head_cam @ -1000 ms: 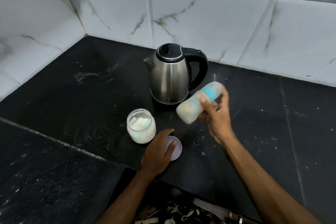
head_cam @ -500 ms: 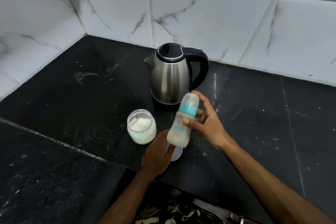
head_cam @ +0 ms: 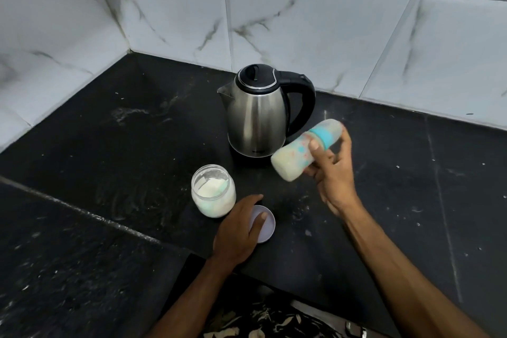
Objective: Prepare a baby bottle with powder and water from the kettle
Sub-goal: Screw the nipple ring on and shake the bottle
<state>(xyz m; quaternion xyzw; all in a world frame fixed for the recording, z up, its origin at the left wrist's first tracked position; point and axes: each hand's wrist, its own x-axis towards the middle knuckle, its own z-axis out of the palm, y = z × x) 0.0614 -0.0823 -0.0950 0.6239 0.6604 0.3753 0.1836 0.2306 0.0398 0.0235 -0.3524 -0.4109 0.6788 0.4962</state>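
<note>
My right hand (head_cam: 330, 170) grips a baby bottle (head_cam: 299, 152) filled with milky liquid. The bottle is tilted, its teal collar and cap up to the right, its base down to the left, just right of the kettle. The steel kettle (head_cam: 256, 115) with a black lid and handle stands on the black counter, lid closed. An open glass jar of white powder (head_cam: 213, 191) stands in front of the kettle to the left. My left hand (head_cam: 238, 230) rests flat on the jar's pale lid (head_cam: 264, 223), which lies on the counter beside the jar.
The black stone counter (head_cam: 109, 159) meets white marble-look wall tiles (head_cam: 315, 30) at the back and left. White powder specks are scattered over the counter's right side. The counter's front edge runs under my forearms.
The bottle swung from near upright over the lid back up to the right into a tilt, as in the earliest frame. My left hand stayed on the lid.
</note>
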